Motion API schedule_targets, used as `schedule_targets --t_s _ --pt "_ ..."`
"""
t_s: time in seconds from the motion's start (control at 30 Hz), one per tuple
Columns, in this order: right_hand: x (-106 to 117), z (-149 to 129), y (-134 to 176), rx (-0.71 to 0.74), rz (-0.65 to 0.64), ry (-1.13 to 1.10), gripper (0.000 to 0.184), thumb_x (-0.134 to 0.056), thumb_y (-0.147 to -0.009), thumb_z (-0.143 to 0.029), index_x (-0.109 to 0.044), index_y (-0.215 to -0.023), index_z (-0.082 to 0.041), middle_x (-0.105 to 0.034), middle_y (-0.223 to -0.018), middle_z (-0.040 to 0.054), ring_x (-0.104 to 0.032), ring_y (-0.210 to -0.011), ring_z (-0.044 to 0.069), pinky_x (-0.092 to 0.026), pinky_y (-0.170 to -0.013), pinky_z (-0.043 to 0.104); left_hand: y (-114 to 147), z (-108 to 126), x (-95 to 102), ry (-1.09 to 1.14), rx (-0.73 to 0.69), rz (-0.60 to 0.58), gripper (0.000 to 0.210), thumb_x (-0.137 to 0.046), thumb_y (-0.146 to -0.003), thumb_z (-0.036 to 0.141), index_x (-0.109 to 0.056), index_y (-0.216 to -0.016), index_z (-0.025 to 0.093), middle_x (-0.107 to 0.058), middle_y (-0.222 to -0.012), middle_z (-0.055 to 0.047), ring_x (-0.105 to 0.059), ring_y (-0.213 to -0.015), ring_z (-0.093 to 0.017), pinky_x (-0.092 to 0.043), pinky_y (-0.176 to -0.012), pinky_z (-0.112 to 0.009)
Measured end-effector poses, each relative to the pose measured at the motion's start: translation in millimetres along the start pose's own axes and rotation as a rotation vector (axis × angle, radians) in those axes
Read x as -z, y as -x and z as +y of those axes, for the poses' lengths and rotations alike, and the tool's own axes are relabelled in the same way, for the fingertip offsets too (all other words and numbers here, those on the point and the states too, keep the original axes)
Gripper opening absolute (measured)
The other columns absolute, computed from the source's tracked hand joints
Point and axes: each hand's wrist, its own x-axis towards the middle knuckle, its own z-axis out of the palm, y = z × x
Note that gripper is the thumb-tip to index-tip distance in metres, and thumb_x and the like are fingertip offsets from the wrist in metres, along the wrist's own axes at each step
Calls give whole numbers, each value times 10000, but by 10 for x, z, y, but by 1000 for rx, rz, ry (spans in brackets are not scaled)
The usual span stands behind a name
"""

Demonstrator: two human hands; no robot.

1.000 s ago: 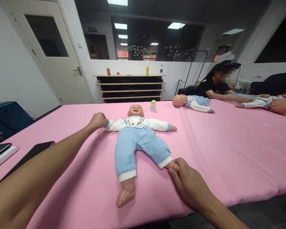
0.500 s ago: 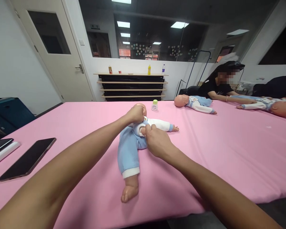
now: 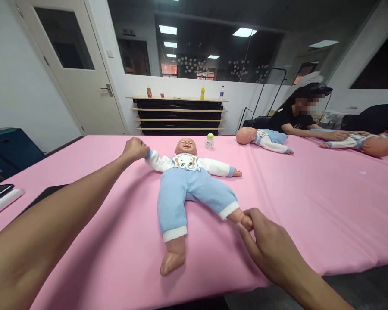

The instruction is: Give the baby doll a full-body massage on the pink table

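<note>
A baby doll [image 3: 189, 185] in a white and blue outfit with an elephant face on the chest lies on its back on the pink-covered table [image 3: 297, 206]. My left hand [image 3: 136, 148] is closed round the doll's hand at the left, and that arm is stretched out sideways. Lower right, my right hand [image 3: 268, 241] grips the doll's foot [image 3: 246, 221] between thumb and fingers, with the leg spread outward. The doll's other arm and other leg lie free on the cloth.
Beyond the doll's head stands a small bottle with a green cap [image 3: 209, 141]. A second doll [image 3: 261, 138] lies at the back right, near a person in black [image 3: 297, 114] whose hands touch another doll [image 3: 371, 143]. Phones [image 3: 0, 193] lie at the left edge.
My hands have parted from the doll's chest: the left went left with the doll's hand, the right came down to its foot. The bent arm and leg are now stretched outward.
</note>
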Motion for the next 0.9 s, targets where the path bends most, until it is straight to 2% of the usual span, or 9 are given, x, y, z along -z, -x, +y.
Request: schedule_targets --t_s 0.17,0.3,0.4,0.5,0.6,0.67,0.73,0.8,0.9 --pt "-298 67 177 -50 -74 -33 156 -391 -983 -352 -450 -932 -216 -607 -724 18 -626 -641 220 -331 -549 283 76 -445 -174 -163 56 -16 169 -677 -630 284 -574 -665 155 -620 -710 -71 -560 -687 -196 -395 -577 -282" --pt "-242 70 108 -29 -41 -36 145 -411 -974 -337 -468 -934 -209 -604 -719 18 -609 -619 208 -345 -543 282 98 -401 -106 -182 28 -20 172 -678 -635 302 -598 -682 157 -637 -718 -63 -576 -704 -199 -401 -566 -262" --pt "5 55 -29 41 110 -54 153 -446 -962 -338 -504 -983 -198 -620 -781 33 -596 -628 188 -376 -567 284 61 -103 84 -160 -50 11 177 -674 -641 302 -621 -689 141 -633 -683 -65 -562 -646 -184 -392 -533 -263" --pt "289 -69 -301 171 304 -57 165 -486 -948 -318 -532 -1041 -190 -637 -892 65 -601 -716 192 -410 -626 292 68 435 220 -100 -159 11 212 -676 -640 306 -650 -714 109 -613 -621 -67 -541 -569 -163 -392 -508 -268" --pt "397 -310 -683 253 398 -69 185 -496 -945 -282 -528 -1090 -172 -634 -991 99 -601 -848 217 -429 -707 304 226 1078 110 -51 -289 -118 255 -727 -574 255 -674 -751 79 -619 -614 -74 -569 -582 -170 -417 -527 -268" --pt "308 -495 -930 279 334 -86 168 -489 -945 -249 -522 -1087 -165 -626 -1012 100 -593 -870 216 -424 -721 300 413 1427 -98 -79 -370 -249 235 -748 -522 209 -680 -712 87 -615 -590 -70 -574 -588 -175 -417 -536 -270" --pt "119 -656 -1119 320 193 -96 123 -458 -952 -213 -524 -1043 -163 -618 -979 87 -584 -837 200 -415 -708 289 605 1634 -326 -107 -477 -313 137 -718 -527 179 -669 -635 110 -604 -566 -69 -578 -604 -182 -410 -549 -272" --pt "-95 -758 -1230 337 108 -87 132 -404 -970 -202 -526 -1000 -161 -606 -939 82 -571 -793 186 -408 -697 285 733 1690 -488 -93 -553 -304 66 -684 -537 157 -658 -593 132 -602 -563 -67 -587 -639 -191 -403 -565 -270" --pt "-279 -782 -1261 328 131 -47 170 -368 -986 -221 -518 -1048 -172 -599 -944 79 -553 -770 189 -391 -673 288 735 1575 -539 -91 -508 -323 52 -679 -532 164 -637 -559 146 -578 -535 -44 -575 -621 -187 -375 -537 -265"
